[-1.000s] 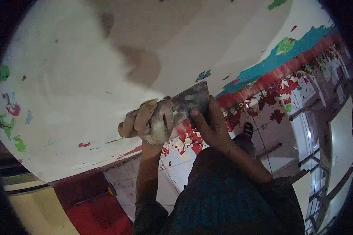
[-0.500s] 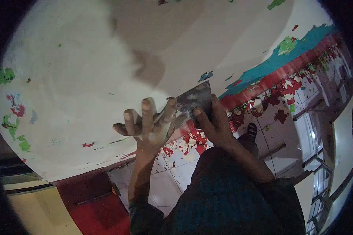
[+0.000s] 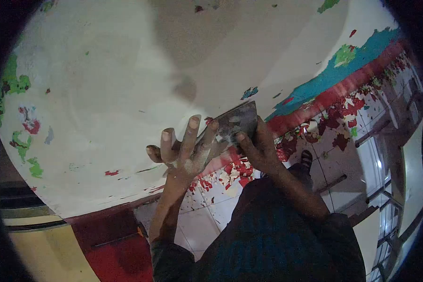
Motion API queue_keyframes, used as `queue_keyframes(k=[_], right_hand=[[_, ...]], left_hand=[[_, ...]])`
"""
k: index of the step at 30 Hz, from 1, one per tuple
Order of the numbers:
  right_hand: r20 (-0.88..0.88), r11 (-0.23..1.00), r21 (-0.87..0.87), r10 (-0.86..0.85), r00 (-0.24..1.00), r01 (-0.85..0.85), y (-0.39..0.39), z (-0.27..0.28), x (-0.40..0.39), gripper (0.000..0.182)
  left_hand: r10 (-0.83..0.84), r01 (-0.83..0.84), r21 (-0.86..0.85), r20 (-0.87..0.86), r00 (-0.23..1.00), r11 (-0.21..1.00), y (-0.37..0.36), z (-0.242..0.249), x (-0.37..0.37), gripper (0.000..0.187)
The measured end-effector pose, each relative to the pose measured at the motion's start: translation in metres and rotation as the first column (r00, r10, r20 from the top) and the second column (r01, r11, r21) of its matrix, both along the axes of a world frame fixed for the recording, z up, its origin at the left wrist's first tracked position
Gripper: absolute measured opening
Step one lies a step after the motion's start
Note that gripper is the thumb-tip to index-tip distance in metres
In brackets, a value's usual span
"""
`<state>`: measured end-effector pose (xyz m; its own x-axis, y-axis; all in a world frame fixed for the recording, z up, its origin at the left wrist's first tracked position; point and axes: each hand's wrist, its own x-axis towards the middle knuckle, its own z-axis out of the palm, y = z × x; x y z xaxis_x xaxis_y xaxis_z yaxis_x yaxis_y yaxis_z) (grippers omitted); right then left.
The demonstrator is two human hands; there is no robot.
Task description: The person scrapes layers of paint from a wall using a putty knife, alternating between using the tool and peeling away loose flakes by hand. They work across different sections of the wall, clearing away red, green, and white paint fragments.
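My right hand (image 3: 261, 150) is closed on a flat, dark scraper plate (image 3: 242, 120) smeared with pale, putty-like residue, its thumb pressed on the near face. Beside the plate's left edge, my left hand (image 3: 185, 152) has its fingers spread, with pale smears on the skin. One of its fingertips meets or overlaps the plate's edge; what lies behind that hand is hidden. Both hands are close to the pale wall (image 3: 117, 94), which bears patches of green, red and teal paint.
A red band (image 3: 315, 105) runs along the wall's base under a teal strip (image 3: 310, 89). Red and cream paint flakes (image 3: 232, 174) litter the tiled floor (image 3: 199, 223). At right stand metal-legged furniture pieces (image 3: 411, 174). My sandalled foot (image 3: 306, 159) is near the flakes.
Both hands and the scraper plate sit slightly further right and lower in view. The wall patches at left have shifted too, as the view turned a little. The right hand's grip is unchanged.
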<state>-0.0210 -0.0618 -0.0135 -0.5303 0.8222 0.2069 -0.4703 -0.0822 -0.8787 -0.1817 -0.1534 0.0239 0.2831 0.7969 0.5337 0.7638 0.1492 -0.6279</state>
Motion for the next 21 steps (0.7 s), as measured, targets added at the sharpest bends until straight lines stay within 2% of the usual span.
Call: queue_keyframes(k=[4,8,12,15,18,21], right_hand=[[0.050,0.997,-0.034,0.076,0.996,-0.075,0.000,0.001,0.004,0.024],[0.022,0.998,-0.019,0.060,0.998,-0.060,-0.003,-0.001,0.003,0.024],[0.049,0.996,-0.050,0.074,0.996,-0.071,-0.002,0.001,0.007,0.023],[0.072,0.991,0.131,-0.012,0.997,0.002,-0.002,-0.015,0.011,0.023],[0.238,0.938,0.344,-0.036,0.971,-0.050,0.002,-0.020,0.024,0.024],[0.307,0.893,0.448,-0.191,0.932,0.036,0.006,-0.014,0.029,0.025]], left_hand=[[-0.121,0.112,0.153,0.049,0.991,0.982,0.020,0.027,0.019,0.043],[-0.164,0.151,0.144,0.080,0.983,0.978,0.015,0.019,0.011,0.042],[-0.237,0.219,0.247,0.046,0.970,0.944,0.025,0.030,0.020,0.038],[-0.323,0.311,0.156,0.061,0.944,0.938,0.019,0.034,0.019,0.031],[-0.506,0.511,0.041,0.222,0.833,0.859,0.006,0.033,0.006,0.022],[-0.459,0.481,-0.062,0.217,0.862,0.874,0.001,0.042,0.006,0.038]])
